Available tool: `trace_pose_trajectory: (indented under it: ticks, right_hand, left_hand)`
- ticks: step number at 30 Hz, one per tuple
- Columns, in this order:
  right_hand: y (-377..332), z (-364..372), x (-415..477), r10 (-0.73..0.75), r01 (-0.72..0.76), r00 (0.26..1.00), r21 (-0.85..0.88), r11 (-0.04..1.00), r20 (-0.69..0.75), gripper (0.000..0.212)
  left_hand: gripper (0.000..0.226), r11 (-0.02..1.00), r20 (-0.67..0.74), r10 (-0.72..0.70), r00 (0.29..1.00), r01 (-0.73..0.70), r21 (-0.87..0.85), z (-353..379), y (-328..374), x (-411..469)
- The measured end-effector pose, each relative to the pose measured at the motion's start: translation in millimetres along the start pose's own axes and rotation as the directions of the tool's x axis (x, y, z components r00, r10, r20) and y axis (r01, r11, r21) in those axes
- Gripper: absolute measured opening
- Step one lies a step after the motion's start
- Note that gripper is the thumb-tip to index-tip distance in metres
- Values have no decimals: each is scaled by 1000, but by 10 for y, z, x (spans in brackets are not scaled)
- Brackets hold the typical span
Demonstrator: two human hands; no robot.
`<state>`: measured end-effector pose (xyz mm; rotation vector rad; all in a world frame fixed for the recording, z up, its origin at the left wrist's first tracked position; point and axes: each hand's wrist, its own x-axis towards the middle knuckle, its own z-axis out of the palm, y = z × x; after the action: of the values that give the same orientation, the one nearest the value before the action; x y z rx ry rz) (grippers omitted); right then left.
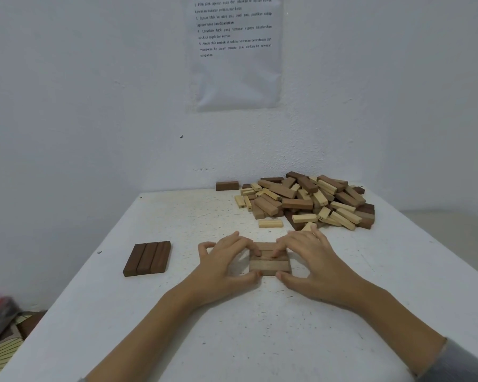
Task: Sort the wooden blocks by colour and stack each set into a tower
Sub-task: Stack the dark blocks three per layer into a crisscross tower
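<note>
Mid-brown blocks (269, 267) lie flush side by side, one flat layer.

Three dark blocks (147, 259), one lone dark block (226, 185), three brown blocks (269, 264), one lone pale block (270, 223), one pile (307, 201)

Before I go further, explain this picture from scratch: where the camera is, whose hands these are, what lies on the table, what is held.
No machine here: a person works with bare hands. The one picture comes from a camera worn on the head, looking forward and down. The left hand and right hand both grip a flat set of mid-brown blocks on the table, fingers on top, thumbs at the near edge. To the left lie three dark blocks side by side. At the far right sits a mixed pile of light, mid-brown and dark blocks. One light block lies in front of it, one dark block to its left by the wall. A printed sheet hangs on the wall.
</note>
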<state>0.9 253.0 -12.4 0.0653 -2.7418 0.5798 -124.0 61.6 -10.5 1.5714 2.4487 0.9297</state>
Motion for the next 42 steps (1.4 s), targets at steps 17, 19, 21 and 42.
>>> trace_pose_trajectory:
  ticks: [17,19,21,42]
  right_hand:
    - [-20,65,49,97,-75,989,189,979,-111,60]
    - [-69,62,33,89,-62,987,194,979,-131,65]
    - [-147,35,17,113,-76,982,235,969,-150,67]
    - [-1262,569,1092,65,0,995,650,760,-76,65]
  left_hand:
    - [46,993,-99,88,991,-94,-64,-44,-8,72]
    - [51,994,-121,92,988,-97,-40,-65,3,55]
    - [54,995,-151,75,986,-85,-60,-126,34,13]
    - [51,973,-333,-144,932,72,-221,-1387,-805,-767]
